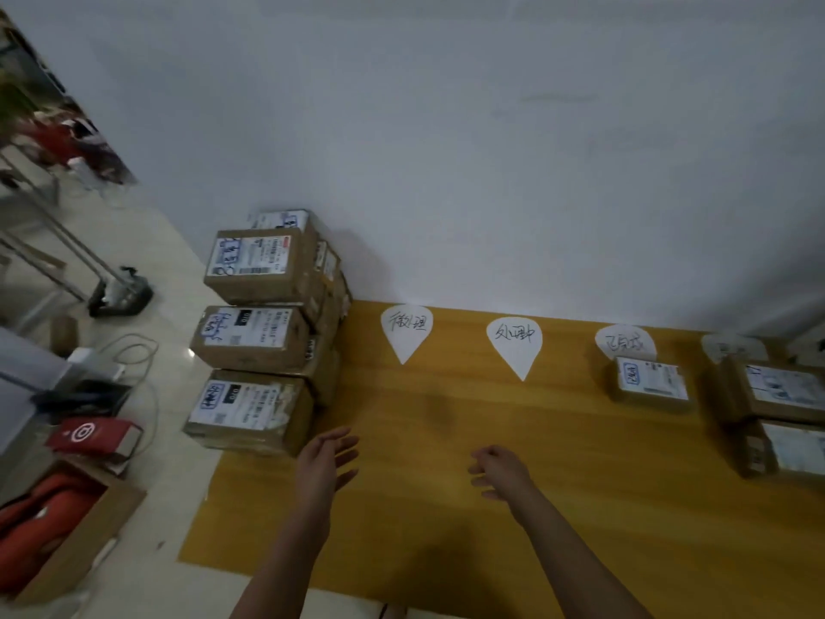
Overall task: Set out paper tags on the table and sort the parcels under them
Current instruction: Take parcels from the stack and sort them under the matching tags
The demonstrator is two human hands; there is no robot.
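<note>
1. Left hand [328, 464]: fingers straight and spread, empty, over the yellow wooden table [446, 507].
2. Right hand [497, 471]: fingers loosely curled, empty.
3. White teardrop paper tags [514, 346] line the table's far edge; brown cardboard parcels [254, 341] are stacked at its left end.

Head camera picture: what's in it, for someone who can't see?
An open left hand and right hand hover over a yellow table. Four paper tags line its far edge; parcels lie below the right two, a parcel stack at left.
</note>
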